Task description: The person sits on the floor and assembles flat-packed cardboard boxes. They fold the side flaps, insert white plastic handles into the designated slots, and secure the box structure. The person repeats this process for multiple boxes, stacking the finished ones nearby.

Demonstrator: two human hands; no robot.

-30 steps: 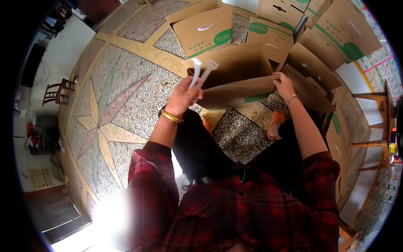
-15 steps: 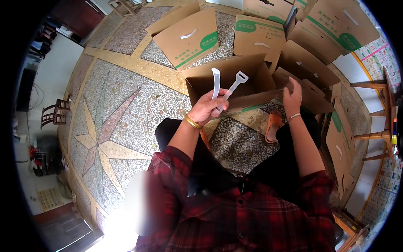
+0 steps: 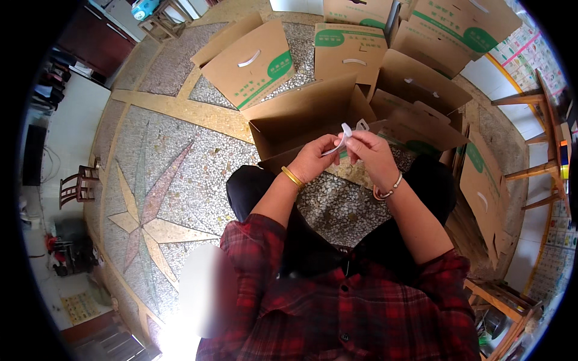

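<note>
A thin white plastic strap handle [image 3: 347,133] was pinched between both hands, directly over the near edge of the open cardboard box [image 3: 304,117]. The left hand [image 3: 313,159] was closed on the strip's lower end w/ thumb and fingers pressed together; the right hand [image 3: 372,151] nipped the upper part near its wider tab end. The hands were almost touching each other.

Risk, as judged: the strip looked slim, smooth and springy, so it could be flicked out of the pinch if bent too hard, and dropped into the box or onto the speckled terrazzo floor [image 3: 180,180], where a white piece would be hard to spot. The tab end might also be creased or snapped by over-bending.

Materials: box was plain brown corrugated board, matte, flaps up, empty inside as far as seen. Behind the box, more flat and folded cartons [image 3: 250,63] w/ green printed patches and white handles already fitted (at least two shown). Left of the box, a brass-coloured inlay band [image 3: 180,108] was set in the floor.
</note>
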